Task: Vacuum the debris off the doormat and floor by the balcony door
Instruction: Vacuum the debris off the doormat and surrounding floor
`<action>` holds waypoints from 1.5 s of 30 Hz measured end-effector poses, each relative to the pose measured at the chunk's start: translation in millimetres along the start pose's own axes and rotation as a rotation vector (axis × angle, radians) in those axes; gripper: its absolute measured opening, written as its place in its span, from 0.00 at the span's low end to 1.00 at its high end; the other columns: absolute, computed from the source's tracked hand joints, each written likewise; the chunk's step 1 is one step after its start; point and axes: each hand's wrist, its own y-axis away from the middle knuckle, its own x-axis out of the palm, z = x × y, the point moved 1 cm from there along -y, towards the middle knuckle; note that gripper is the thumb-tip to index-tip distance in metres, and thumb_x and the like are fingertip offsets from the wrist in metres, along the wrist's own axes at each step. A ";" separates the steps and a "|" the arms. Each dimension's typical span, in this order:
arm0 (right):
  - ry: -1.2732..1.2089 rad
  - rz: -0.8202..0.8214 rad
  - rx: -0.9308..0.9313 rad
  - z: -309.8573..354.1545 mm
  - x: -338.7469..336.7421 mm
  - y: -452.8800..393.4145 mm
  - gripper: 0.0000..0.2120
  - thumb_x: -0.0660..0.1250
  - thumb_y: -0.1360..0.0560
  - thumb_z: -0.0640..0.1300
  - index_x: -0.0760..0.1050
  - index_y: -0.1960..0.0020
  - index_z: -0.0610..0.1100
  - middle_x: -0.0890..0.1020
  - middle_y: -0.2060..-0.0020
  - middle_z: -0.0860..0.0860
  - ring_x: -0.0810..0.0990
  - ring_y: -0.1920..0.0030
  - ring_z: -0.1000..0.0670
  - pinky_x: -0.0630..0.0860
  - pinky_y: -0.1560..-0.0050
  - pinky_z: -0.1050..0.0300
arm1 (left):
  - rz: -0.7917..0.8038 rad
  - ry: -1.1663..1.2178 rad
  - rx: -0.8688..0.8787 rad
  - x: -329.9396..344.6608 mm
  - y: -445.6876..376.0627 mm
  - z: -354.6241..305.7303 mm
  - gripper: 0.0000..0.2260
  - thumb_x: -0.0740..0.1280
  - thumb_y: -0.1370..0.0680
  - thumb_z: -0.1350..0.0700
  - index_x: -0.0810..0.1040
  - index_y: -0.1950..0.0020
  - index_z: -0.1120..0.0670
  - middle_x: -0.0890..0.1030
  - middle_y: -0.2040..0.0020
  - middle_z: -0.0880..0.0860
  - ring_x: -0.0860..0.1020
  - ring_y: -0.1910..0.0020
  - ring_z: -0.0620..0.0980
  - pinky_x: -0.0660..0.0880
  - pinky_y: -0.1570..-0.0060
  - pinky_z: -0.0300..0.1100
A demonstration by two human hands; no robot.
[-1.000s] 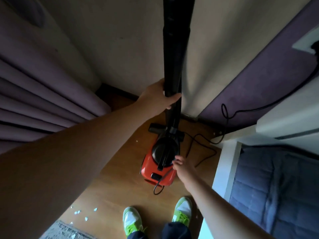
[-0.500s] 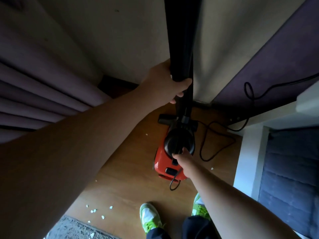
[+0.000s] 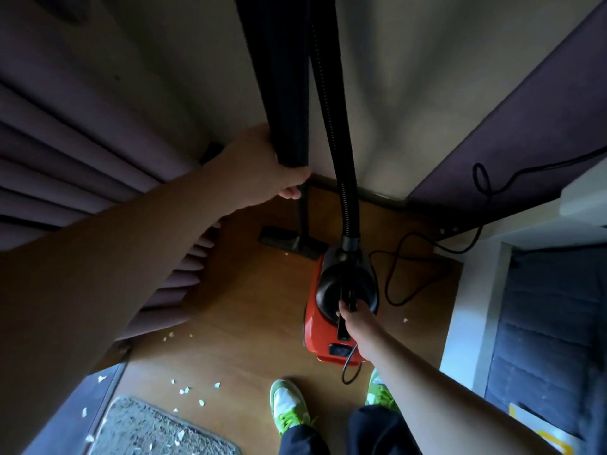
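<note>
Landmark: red vacuum canister [image 3: 323, 336], standing on the wood floor [image 3: 249, 307] ahead of the green shoes [image 3: 289, 403].
Left hand [image 3: 262, 165]: wrapped round the black wand [image 3: 282, 93], well above the canister and to its left.
Right hand [image 3: 356, 323]: down on top of the canister, fingers curled at the carry handle [image 3: 348, 297]; probably gripping it, though shadow hides the fingertips.
Floor head [image 3: 289, 241]: on the boards just beyond the canister, touching its far left corner or nearly so.
Hose [image 3: 331, 119]: ribbed, rising from the canister's far end alongside the wand.
Power cord [image 3: 410, 277]: looped on the floor right of the canister, running up toward the wall.
Doormat [image 3: 157, 428]: grey, near-left of the canister, well apart from it, flecked with scraps.
Debris [image 3: 185, 390]: white bits on the boards between doormat and canister, more by the curtain [image 3: 82, 152]; one stray fleck right of the canister.
Risk, cord: loops likely to snag or pull taut if the canister is carried leftward toward the mat.
Risk, feet: a tail of cord lies beside the right shoe; trip hazard on stepping.
Risk, hose: lifting the canister while the wand stays high may kink or tug the hose.
Risk, debris: dragging the canister or floor head across the scraps may scatter them under the curtain.
</note>
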 end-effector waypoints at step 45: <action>-0.137 0.335 0.383 -78.9 241.9 79.2 0.22 0.58 0.17 0.39 0.62 0.26 0.33 0.64 0.25 0.40 0.61 0.24 0.46 0.59 0.25 0.53 | 0.040 -0.180 -0.482 -2.5 345.3 266.2 0.10 0.73 0.29 0.50 0.74 0.55 0.48 0.76 0.65 0.46 0.75 0.61 0.50 0.70 0.60 0.40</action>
